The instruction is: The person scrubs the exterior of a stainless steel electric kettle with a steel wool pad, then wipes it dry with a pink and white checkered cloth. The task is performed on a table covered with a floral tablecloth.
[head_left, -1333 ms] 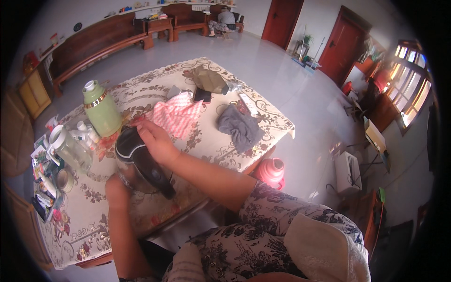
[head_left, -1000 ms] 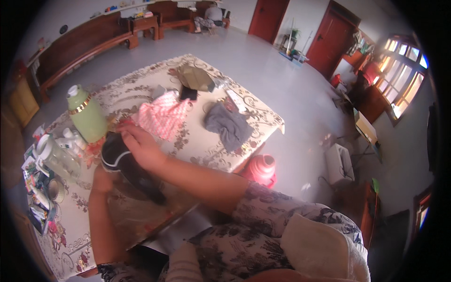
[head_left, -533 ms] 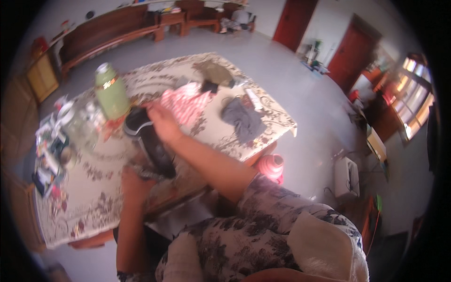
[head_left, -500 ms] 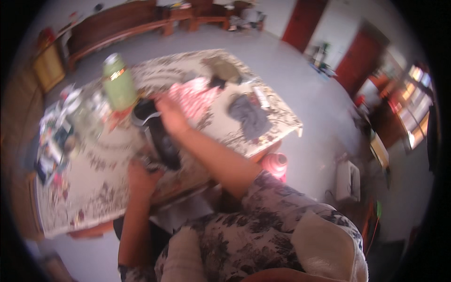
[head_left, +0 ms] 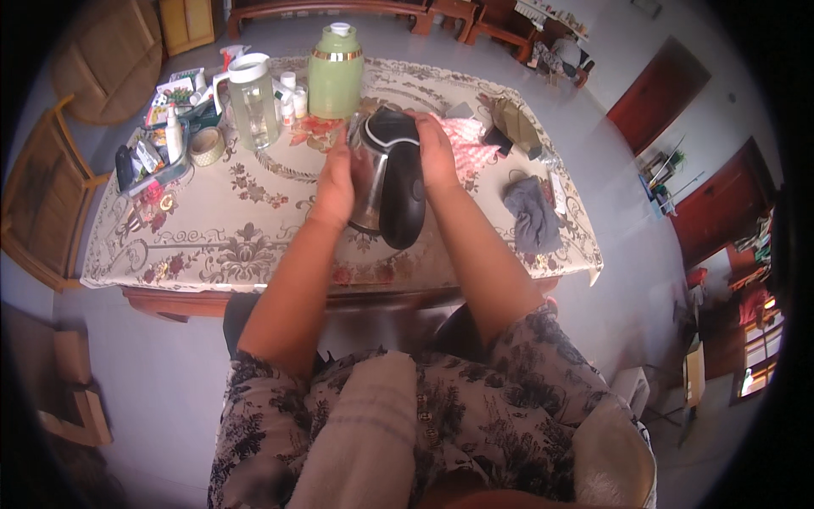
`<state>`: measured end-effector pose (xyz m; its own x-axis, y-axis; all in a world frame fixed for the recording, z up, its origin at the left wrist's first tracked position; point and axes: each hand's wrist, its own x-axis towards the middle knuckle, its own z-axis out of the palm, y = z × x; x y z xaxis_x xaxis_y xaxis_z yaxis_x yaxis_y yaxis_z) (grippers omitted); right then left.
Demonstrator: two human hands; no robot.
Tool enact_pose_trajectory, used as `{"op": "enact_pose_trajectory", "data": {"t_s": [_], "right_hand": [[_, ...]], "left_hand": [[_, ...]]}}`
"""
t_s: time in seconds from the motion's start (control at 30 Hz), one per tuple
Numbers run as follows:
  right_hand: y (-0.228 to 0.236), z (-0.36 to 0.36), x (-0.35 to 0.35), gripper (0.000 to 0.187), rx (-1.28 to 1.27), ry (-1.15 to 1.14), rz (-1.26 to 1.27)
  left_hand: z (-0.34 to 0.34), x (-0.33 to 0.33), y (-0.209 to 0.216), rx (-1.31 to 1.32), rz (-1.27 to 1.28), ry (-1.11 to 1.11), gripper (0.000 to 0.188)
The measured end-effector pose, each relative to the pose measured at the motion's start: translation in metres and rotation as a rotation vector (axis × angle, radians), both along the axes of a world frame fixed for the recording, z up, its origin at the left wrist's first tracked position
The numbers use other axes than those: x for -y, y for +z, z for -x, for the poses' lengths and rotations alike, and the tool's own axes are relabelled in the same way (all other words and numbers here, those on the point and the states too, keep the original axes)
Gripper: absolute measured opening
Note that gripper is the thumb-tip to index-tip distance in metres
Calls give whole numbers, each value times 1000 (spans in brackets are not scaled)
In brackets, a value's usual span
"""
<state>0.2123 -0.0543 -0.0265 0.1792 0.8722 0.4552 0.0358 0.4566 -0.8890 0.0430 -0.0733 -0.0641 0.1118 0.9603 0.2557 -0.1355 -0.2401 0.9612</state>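
A steel electric kettle [head_left: 386,182] with a black lid and black handle stands on the patterned tablecloth [head_left: 246,229]. My left hand [head_left: 337,178] presses flat against the kettle's left side. On the other side, my right hand [head_left: 437,153] grips the kettle near the lid. Both forearms reach in from the lower edge. A pink patterned cloth [head_left: 469,144] lies just behind my right hand.
A green thermos flask [head_left: 335,72] and a clear plastic jug [head_left: 253,97] stand at the table's far side. Small bottles, a tape roll [head_left: 206,146] and clutter fill the left corner. A grey cloth [head_left: 530,212] lies at right. A wooden chair [head_left: 34,204] stands left.
The view has swung so the table sits straight ahead. My left hand has come up from the table edge onto the kettle's side, and both hands now clasp the kettle.
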Motion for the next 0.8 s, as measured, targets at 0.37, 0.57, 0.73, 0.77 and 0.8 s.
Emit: {"op": "enact_pose_trajectory", "data": {"t_s": [0.37,0.57,0.73,0.77,0.8], "right_hand": [[3,1,4,35,19,9,-23],[-1,0,1,36,-68,54,30],[5,0,8,37,-19,20,33],[6,1,8,36,-25,17,31],[7,1,8,36,-31,16,29]], "left_hand": [[-5,81,-34,-236,-443,208,51],[3,33,21,-222,-662,327,31],[8,-35,13,-151,-548,241,26],[9,-44,16,-145,-537,185,27],[11,-51,18,-138,-526,130,27]]}}
